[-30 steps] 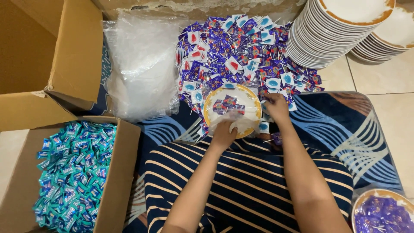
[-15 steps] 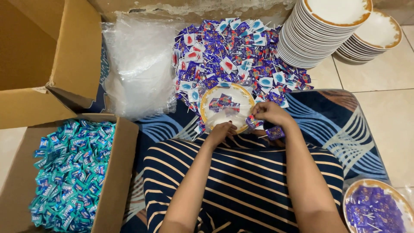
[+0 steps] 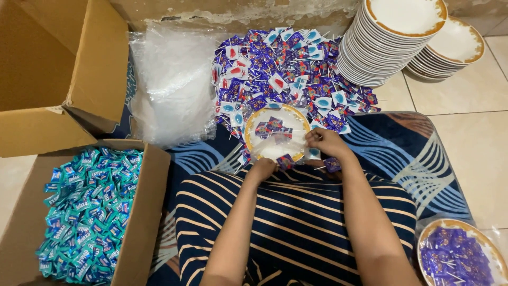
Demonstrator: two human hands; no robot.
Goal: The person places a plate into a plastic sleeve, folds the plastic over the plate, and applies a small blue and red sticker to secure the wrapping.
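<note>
Single head-worn camera looks steeply down, close over the lap

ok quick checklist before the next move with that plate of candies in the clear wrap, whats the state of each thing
1. Plate sits flat in front of the lap: ok.
2. Candies on the plate lie inside the rim: ok.
3. Left hand at the plate's near edge, on the clear wrap: ok, though its grip is hidden.
4. Right hand at the right edge, fingers bent around the wrap: ok.
5. Wrap fully covers the plate: cannot tell, too transparent.
6. Loose candy pile crowds the plate's far edge: not ok, pieces touch the rim.
</note>
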